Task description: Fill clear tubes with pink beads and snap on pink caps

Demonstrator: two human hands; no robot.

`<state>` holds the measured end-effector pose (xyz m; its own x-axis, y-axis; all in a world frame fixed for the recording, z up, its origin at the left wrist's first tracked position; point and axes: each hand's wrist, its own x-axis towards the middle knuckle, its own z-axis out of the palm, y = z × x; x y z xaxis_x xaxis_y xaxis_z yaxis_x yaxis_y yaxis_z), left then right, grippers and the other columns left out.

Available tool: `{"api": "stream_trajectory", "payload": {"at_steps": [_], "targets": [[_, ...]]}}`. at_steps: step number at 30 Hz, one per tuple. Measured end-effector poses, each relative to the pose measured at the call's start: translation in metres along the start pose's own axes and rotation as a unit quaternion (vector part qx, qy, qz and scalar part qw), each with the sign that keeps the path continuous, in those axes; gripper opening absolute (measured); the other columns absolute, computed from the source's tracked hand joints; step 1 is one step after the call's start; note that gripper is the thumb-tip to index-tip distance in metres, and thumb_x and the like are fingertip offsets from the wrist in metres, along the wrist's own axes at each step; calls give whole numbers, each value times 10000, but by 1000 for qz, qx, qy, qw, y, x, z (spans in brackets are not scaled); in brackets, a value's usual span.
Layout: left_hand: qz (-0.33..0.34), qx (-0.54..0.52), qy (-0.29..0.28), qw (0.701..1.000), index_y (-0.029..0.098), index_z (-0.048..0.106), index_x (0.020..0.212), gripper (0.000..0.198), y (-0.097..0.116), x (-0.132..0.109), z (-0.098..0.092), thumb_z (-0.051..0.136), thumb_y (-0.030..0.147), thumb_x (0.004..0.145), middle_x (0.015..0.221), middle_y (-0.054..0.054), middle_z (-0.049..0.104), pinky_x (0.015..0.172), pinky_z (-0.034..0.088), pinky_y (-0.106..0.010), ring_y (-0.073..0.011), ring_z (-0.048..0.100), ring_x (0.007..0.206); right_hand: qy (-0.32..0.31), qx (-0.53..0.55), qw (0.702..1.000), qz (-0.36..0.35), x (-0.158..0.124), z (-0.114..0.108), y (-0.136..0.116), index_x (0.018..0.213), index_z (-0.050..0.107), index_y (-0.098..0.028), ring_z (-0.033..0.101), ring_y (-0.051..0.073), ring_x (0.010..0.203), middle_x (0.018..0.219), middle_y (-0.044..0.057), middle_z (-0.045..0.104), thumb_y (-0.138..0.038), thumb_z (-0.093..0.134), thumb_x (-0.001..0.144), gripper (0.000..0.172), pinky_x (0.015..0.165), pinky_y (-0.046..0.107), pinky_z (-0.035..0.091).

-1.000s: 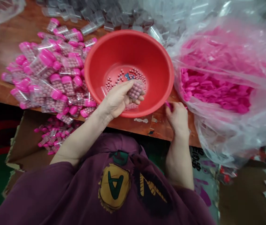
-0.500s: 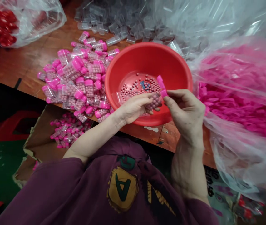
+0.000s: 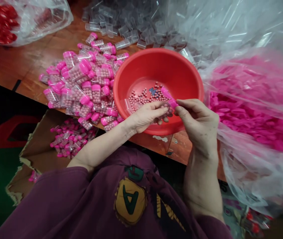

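Pink cap (image 3: 172, 103), pinched in right hand (image 3: 198, 124) fingertips, sits at the open end of bead-filled vial (image 3: 162, 108) gripped crosswise by left hand (image 3: 147, 116).

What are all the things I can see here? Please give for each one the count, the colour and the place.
basin: one, red, on the table, centre
beads: many, pink, loose in the basin
filled vials: a heap, clear with pink caps, left of the basin
empty vials: a heap, clear, behind the basin
cap bag: one, clear plastic with pink caps, right of the basin
red bag: one, clear with red pieces, top left
box: one, brown cardboard with filled vials, below the table edge
table: one, brown wood
vial: one, bead-filled, in the left hand
cap: one, pink, in the right fingers, at the vial's end
left hand: over the basin's near rim
right hand: beside the basin
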<state>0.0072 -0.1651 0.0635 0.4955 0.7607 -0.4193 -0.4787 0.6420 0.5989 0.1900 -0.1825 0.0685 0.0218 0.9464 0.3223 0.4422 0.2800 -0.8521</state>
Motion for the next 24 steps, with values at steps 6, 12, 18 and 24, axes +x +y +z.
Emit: {"api": "stream_trajectory", "payload": {"at_steps": [6,12,18,24], "targets": [[0,6,4,1000,148,759,957,100,-1,0,-1,720,158,1048,844,-4,749,603,407,-220,-66,627,632,0,-23,999,-29,1,2,0,1083,866,-296,801,214,927,1051,46,850,-380,824,1005,122,848,404,676],[-1,11,22,1000,158,773,1122,81,-1,-1,0,717,176,1066,866,3,746,659,455,-188,-51,621,662,-8,-27,999,-34,-1,-1,3,1084,881,-291,787,209,910,1014,42,840,-366,827,1002,123,847,398,658],[22,44,9,999,154,767,1097,69,-2,0,0,762,198,1044,854,11,729,613,428,-177,-37,594,630,12,-7,999,-46,-1,4,10,1103,880,-304,756,199,867,973,28,792,-306,825,1000,117,792,385,635],[29,41,37,998,147,737,1035,62,-6,0,1,691,142,1077,813,23,712,608,424,-169,-26,577,599,-46,-43,995,-81,-4,1,7,1188,870,-303,778,220,977,1079,49,786,-230,744,1031,214,870,414,661]]}}
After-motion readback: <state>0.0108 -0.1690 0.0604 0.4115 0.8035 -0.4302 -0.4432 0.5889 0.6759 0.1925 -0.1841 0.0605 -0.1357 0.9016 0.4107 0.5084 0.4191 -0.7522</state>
